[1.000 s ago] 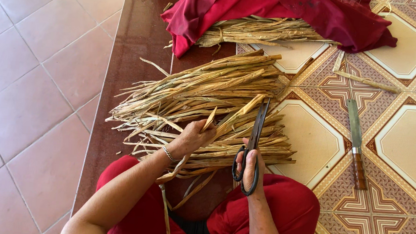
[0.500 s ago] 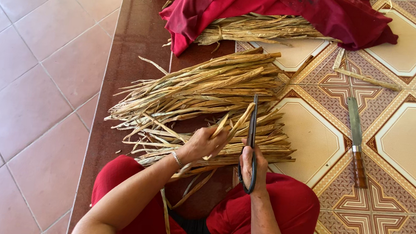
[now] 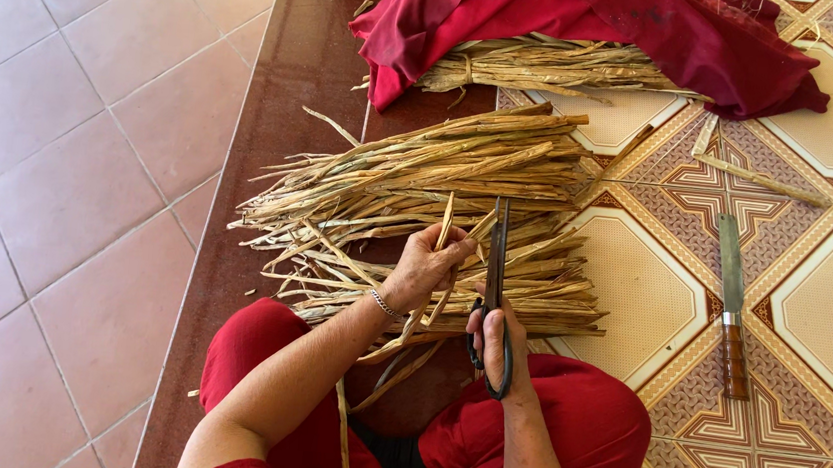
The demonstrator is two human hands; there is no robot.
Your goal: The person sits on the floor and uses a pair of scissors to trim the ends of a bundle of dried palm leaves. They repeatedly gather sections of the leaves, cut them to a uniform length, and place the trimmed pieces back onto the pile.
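My left hand (image 3: 424, 268), a bracelet on its wrist, pinches a few dried straw strips (image 3: 444, 228) and holds them up over my red-clad lap. My right hand (image 3: 497, 342) grips the black handles of dark scissors (image 3: 496, 261), blades pointing away from me and closed together right beside the held strips. Beneath both hands lies a big heap of dried straw strips (image 3: 441, 181) spread across the floor.
A knife (image 3: 732, 302) with a wooden handle lies on the patterned tiles to the right. A red cloth (image 3: 576, 17) covers a tied straw bundle (image 3: 552, 65) at the back. A loose strip (image 3: 758, 177) lies near the knife. Plain reddish tiles run along the left.
The scissors swung from tilted right to pointing straight away and shifted slightly left. My left hand moved right with the strips, closer to the blades.
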